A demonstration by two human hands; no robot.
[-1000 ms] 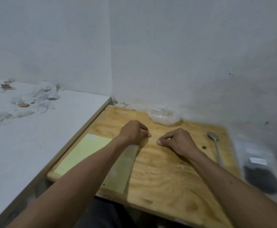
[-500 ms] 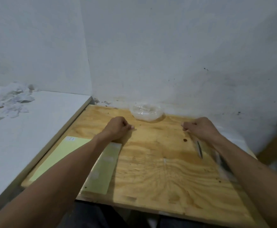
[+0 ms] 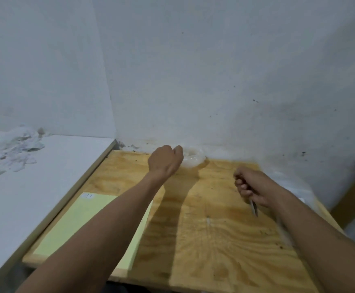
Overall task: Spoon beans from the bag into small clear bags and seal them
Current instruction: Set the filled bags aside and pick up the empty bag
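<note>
Over the plywood counter [image 3: 204, 240], your right hand [image 3: 254, 188] has its grip curled tight round one spoon [image 3: 253, 208], handle end poking down. Your left hand [image 3: 166, 160] is loosely curled, touching the pile of small clear bags [image 3: 194, 158] by the white wall; can't tell if it's gripping. One yellow-green sheet [image 3: 71, 229] lies under your left forearm.

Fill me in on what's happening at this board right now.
A person works at a wooden board set in a corner. The right hand grips a metal spoon, its end pointing down toward the person. The left hand reaches to the clump of small clear bags by the wall. Nothing looks filled yet; a yellow sheet lies under the left forearm.
</note>
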